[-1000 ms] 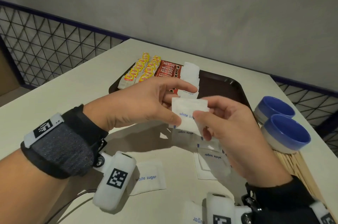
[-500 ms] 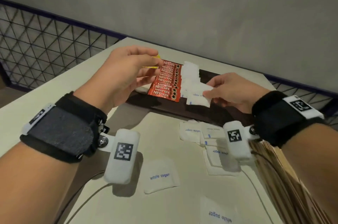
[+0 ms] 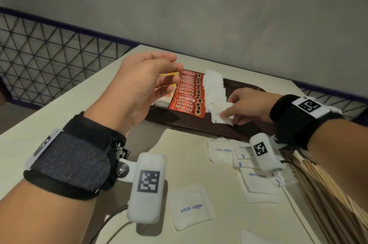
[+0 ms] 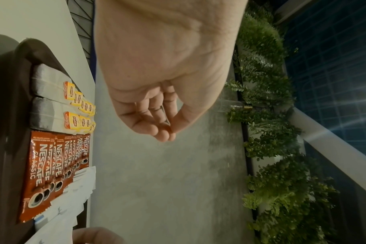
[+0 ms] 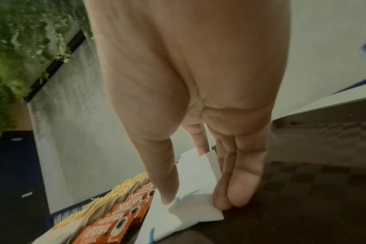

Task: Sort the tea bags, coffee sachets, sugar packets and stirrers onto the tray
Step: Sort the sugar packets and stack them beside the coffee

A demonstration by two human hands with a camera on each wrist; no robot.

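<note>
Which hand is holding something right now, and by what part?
The right hand pinches a white sugar packet by its near right corner, on the tray. The left hand is curled and holds nothing.

I'm looking at a café-like terrace corner, bare concrete wall (image 3: 219, 15), mesh railing (image 3: 49, 60), hedge greenery (image 4: 272, 148), pale desk (image 3: 49, 108) holding a serving tray (image 3: 199, 124).
</note>
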